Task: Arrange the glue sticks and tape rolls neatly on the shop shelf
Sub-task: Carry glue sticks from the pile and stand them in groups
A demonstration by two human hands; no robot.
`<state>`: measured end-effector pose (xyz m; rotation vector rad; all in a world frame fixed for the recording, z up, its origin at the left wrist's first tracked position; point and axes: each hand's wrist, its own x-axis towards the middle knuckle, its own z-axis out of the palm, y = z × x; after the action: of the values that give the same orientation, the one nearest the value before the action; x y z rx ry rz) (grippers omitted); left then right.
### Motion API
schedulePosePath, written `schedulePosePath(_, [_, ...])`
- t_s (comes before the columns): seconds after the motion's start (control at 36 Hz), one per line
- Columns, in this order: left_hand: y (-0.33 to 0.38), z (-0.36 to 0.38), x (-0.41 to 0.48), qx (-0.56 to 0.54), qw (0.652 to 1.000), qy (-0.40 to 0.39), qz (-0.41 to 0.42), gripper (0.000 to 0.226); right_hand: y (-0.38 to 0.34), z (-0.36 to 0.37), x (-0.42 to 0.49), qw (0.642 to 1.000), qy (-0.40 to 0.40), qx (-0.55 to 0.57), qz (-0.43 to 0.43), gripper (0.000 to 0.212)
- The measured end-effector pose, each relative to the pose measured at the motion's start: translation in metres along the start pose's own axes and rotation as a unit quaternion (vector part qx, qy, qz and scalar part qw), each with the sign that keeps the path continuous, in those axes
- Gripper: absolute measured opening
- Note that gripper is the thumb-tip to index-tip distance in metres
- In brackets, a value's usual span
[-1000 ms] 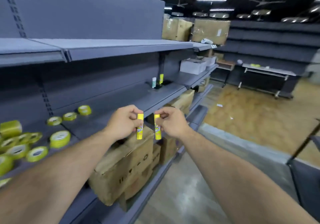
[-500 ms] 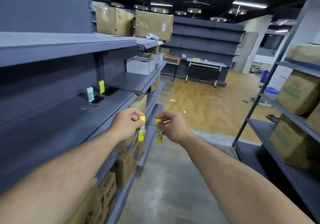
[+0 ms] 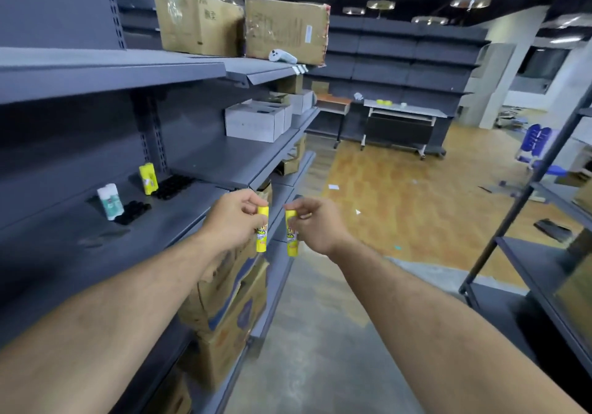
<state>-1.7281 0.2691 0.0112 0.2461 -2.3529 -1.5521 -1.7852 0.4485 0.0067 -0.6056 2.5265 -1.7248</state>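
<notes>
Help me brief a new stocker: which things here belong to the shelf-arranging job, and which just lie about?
Job: left hand, left glue stick; right hand, right glue stick; shelved yellow sticks; shelved white sticks.
Lying about: cardboard boxes; white boxes; white controller.

Arms outstretched, left hand (image 3: pixel 235 221) and right hand (image 3: pixel 317 226) pinching

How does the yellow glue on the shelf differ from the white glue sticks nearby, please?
The yellow glue is mostly yellow; the white glue sticks carry teal labels. The yellow glue stands further along, the white glue sticks nearer the camera. Both stand upright on one shelf.
</notes>
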Motion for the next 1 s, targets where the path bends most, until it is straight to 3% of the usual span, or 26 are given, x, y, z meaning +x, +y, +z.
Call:
schedulePosePath(0.25, [0.005,-0.003,0.088,0.026,0.993,0.111,-0.021,0.026,0.004,0.005,0.129,0.995,-0.085,0.019,-0.039,0.031])
schedulePosePath(0.64, [-0.062,-0.099,0.197,0.025,0.972,0.223,-0.064,0.023,-0.002,0.13,0.27,0.977,-0.193,0.022,-0.091,0.029])
schedulePosePath(1.0, [-0.078,-0.165,0.245,0.151,0.933,0.314,-0.092,0.026,-0.03,0.207,0.354,0.952,-0.279,0.016,-0.124,0.032])
